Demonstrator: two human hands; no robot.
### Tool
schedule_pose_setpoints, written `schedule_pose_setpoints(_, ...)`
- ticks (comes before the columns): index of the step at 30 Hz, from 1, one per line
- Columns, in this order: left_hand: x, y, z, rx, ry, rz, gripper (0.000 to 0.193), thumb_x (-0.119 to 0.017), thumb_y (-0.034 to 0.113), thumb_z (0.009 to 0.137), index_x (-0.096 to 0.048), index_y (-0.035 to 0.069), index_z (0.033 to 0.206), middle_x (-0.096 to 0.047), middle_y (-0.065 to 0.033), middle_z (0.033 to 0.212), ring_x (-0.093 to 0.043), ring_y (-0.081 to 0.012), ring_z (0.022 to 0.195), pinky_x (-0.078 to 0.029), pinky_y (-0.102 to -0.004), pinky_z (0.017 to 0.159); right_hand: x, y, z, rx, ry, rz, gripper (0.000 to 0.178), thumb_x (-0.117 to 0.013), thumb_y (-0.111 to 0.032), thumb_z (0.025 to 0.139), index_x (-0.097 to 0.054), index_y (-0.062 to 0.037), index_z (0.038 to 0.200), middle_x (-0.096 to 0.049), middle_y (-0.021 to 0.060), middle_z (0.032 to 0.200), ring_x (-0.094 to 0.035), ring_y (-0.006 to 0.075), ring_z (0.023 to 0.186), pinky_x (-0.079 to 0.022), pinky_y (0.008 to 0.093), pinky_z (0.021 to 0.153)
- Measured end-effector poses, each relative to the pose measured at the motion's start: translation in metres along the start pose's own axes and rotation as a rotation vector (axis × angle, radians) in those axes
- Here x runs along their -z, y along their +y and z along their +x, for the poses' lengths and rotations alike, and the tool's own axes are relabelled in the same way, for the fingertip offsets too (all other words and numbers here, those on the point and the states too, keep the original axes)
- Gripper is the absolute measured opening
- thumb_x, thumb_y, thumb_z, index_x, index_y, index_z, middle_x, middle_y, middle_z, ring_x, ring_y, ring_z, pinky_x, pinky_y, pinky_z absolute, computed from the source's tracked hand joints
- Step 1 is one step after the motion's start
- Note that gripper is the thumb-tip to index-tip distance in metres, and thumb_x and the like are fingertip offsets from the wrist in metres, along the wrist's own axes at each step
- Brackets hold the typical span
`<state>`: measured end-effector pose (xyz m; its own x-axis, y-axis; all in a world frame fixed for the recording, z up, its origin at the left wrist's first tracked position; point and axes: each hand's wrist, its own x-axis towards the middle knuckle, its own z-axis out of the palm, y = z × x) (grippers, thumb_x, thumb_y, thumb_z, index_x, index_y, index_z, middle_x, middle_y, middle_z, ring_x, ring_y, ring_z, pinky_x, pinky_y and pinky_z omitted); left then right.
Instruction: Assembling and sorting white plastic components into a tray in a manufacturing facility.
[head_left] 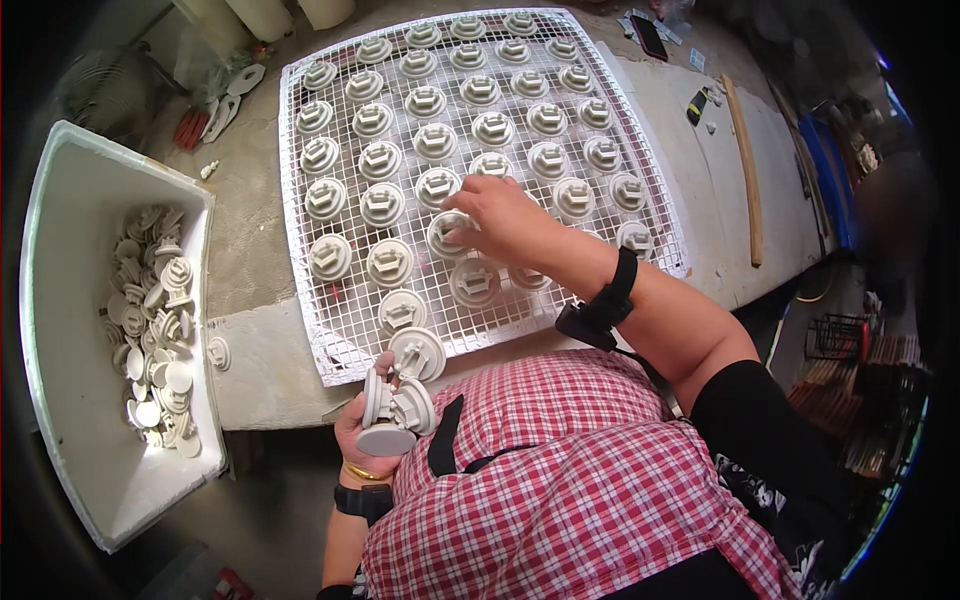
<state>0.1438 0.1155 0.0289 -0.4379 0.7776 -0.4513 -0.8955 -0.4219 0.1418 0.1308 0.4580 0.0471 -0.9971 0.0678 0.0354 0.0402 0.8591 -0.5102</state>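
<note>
A white wire rack (300,210) lies on the workbench and carries rows of round, pale grey stepped clay pieces (436,140). My right hand (505,222) reaches over the rack and its fingers pinch one piece (447,232) in the middle rows. My left hand (372,425) stays close to my chest below the rack's near edge and clutches a bunch of the same grey pieces (398,400). One more piece (418,352) stands tilted at the rack's near edge, just above that bunch.
A white foam box (70,200) with several loose grey pieces (152,330) stands at my left. A long wooden stick (745,170), a phone (650,38) and small items lie on the bench to the right. A blurred person (890,220) is at the far right.
</note>
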Motion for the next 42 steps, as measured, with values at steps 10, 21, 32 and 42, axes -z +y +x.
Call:
schedule_pose_setpoints(10, -0.002, 0.006, -0.001, 0.000, 0.003, -0.015, 0.065, -0.056, 0.034, 0.089, -0.033, 0.014, 0.146, -0.054, -0.0213, 0.129, -0.056, -0.0448, 0.113, -0.047, -0.0635, 0.092, 0.012, 0.041, 0.085, -0.178, 0.220, -0.232, 0.036, -0.068, -0.028, 0.084, -0.064, -0.0142, 0.117, -0.060, 0.0091, 0.109, -0.055, 0.0304, 0.109, -0.039, 0.0471, 0.096)
schedule_pose_setpoints(21, 0.011, 0.011, 0.005, -0.040, 0.060, 0.004, 0.071, -0.062, 0.034, 0.084, -0.034, 0.010, 0.144, -0.054, -0.0227, 0.125, -0.058, -0.0448, 0.106, -0.049, -0.0589, 0.089, 0.013, 0.084, 0.153, -0.205, 0.178, -0.330, 0.037, -0.066, -0.031, 0.085, -0.064, -0.0185, 0.120, -0.061, 0.0084, 0.107, -0.055, 0.0291, 0.111, -0.037, 0.0483, 0.094)
schedule_pose_setpoints(32, -0.008, 0.022, 0.008, -0.028, 0.047, 0.081, 0.076, -0.068, 0.028, 0.080, -0.032, 0.002, 0.142, -0.041, -0.0163, 0.139, -0.043, -0.0357, 0.129, -0.032, -0.0569, 0.110, 0.021, 0.098, 0.185, -0.159, 0.147, -0.266, 0.036, -0.068, -0.032, 0.083, -0.064, -0.0174, 0.116, -0.062, 0.0081, 0.104, -0.057, 0.0294, 0.106, -0.038, 0.0476, 0.090)
schedule_pose_setpoints(42, -0.006, 0.026, 0.021, 0.023, -0.101, -0.002, 0.066, -0.061, 0.029, 0.083, -0.036, 0.012, 0.141, -0.044, -0.0303, 0.132, -0.054, -0.0532, 0.105, -0.047, -0.0713, 0.082, 0.032, 0.135, 0.227, -0.169, 0.182, -0.341, 0.037, -0.066, -0.033, 0.085, -0.064, -0.0219, 0.119, -0.063, 0.0088, 0.114, -0.057, 0.0306, 0.111, -0.038, 0.0502, 0.097)
